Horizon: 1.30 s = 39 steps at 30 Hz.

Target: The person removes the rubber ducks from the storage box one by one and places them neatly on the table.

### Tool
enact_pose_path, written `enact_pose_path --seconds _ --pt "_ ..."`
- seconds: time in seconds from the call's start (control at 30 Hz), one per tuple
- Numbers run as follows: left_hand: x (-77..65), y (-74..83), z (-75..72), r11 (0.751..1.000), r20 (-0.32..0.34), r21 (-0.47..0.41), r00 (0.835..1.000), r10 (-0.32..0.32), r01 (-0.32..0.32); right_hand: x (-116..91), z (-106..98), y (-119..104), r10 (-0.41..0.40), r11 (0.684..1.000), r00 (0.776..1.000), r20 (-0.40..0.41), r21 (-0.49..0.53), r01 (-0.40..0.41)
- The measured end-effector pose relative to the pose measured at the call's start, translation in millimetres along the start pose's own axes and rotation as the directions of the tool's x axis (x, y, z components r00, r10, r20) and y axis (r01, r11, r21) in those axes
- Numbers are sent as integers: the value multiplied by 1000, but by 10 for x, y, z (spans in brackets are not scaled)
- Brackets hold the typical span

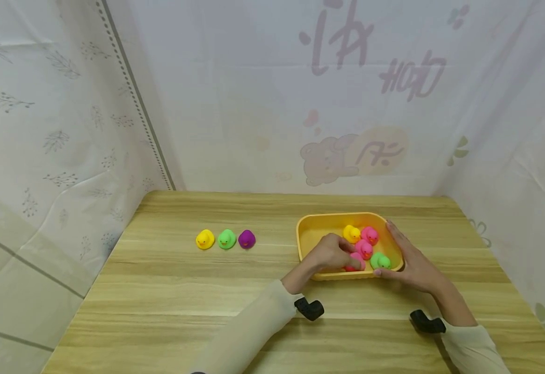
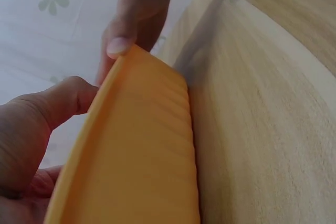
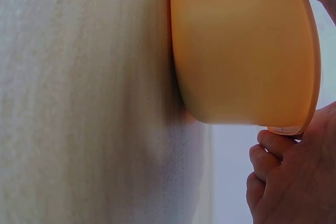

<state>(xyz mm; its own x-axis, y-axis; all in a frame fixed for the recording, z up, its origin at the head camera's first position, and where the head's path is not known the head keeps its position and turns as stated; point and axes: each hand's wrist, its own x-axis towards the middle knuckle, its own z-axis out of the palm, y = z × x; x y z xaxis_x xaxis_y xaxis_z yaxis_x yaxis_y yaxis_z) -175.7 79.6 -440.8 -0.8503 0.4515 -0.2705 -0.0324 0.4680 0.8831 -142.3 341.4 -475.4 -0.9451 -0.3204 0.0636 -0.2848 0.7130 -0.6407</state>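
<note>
A yellow plastic basket (image 1: 310, 236) stands on the table with several small rubber ducks inside. My left hand (image 1: 330, 253) reaches over its front rim, and the curled fingers and thumb pinch a pink duck (image 1: 357, 258) near the front wall, partly hiding it. Beside that duck lie two other pink ducks, one at the middle (image 1: 363, 250) and one behind (image 1: 370, 236), plus a yellow duck (image 1: 351, 234) and a green duck (image 1: 381, 261). My right hand (image 1: 414, 266) grips the basket's right end, thumb at the front rim and fingers at the back corner. Both wrist views show the basket's outer wall (image 2: 142, 140).
Left of the basket, a yellow duck (image 1: 204, 239), a green duck (image 1: 227, 239) and a purple duck (image 1: 247, 239) stand in a row on the wooden table (image 1: 169, 291). Printed cloth (image 1: 235, 104) hangs behind and at both sides.
</note>
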Motion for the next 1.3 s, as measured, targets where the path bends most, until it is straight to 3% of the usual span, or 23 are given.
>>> enact_pose_path --seconds 0.33,0.6,1.0,1.3 --pt "-68 -13 -94 991 -32 -130 999 25 -29 0 -7 10 -15 1000 1000 -7 11 15" --pt "-129 -47 -170 981 -52 -182 997 55 -64 0 -5 9 -11 1000 1000 -2 8 11" --pt "-249 -54 -379 968 -51 -221 992 114 -122 -5 -13 -8 -22 1000 1000 -10 -6 22" --pt "-342 -89 -547 967 -98 -198 985 141 -158 -7 -10 -14 -26 1000 1000 -14 -12 26"
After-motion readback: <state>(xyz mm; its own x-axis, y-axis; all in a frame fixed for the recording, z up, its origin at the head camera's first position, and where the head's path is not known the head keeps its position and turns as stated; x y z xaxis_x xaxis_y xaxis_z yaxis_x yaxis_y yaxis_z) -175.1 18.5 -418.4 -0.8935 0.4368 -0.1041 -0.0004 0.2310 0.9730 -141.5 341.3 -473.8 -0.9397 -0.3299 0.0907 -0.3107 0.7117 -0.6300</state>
